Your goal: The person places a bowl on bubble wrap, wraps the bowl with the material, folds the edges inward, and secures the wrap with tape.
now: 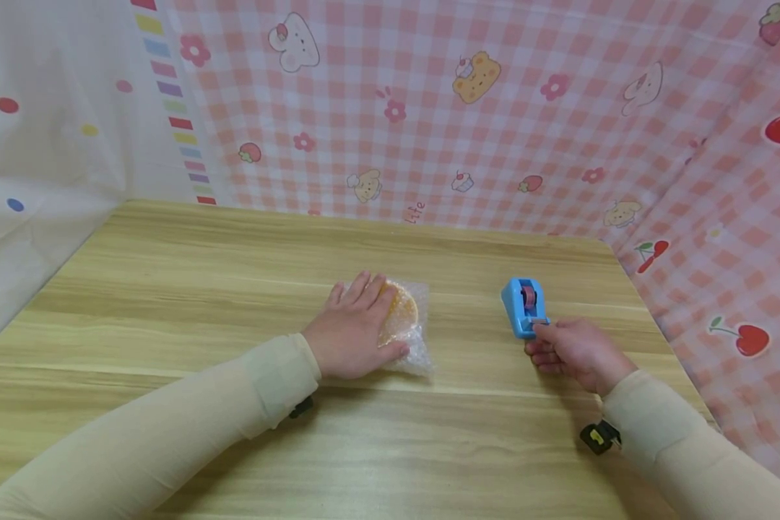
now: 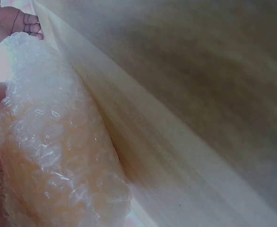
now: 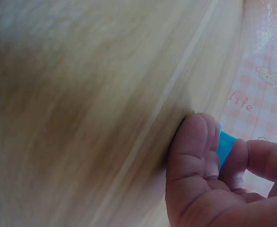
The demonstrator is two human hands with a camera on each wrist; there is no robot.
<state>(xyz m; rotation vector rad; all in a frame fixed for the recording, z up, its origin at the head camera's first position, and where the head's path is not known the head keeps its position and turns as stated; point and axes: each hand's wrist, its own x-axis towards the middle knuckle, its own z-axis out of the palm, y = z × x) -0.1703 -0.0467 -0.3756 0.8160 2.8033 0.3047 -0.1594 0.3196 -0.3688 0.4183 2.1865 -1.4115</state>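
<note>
My left hand [image 1: 354, 332] lies flat, fingers spread, over the left part of a bubble-wrapped package [image 1: 419, 354] on the table. Through the clear wrap shows something round, yellow-orange with a pale rim. The left wrist view has the bubble wrap [image 2: 58, 137] close up, with the thumb at its edge. Farther right stands a blue tape dispenser [image 1: 513, 307] with a reddish roll in it. At its near, cutter end, my right hand [image 1: 575, 350] pinches with thumb and curled fingers. In the right wrist view, a blue bit of the dispenser [image 3: 226, 147] shows between these fingers.
The wood-grain table [image 1: 188, 289] meets a pink checked cloth [image 1: 364, 94] at the back and right. A white dotted cloth [image 1: 45, 144] hangs on the left. A small black device [image 1: 599, 437] sits at the right wrist.
</note>
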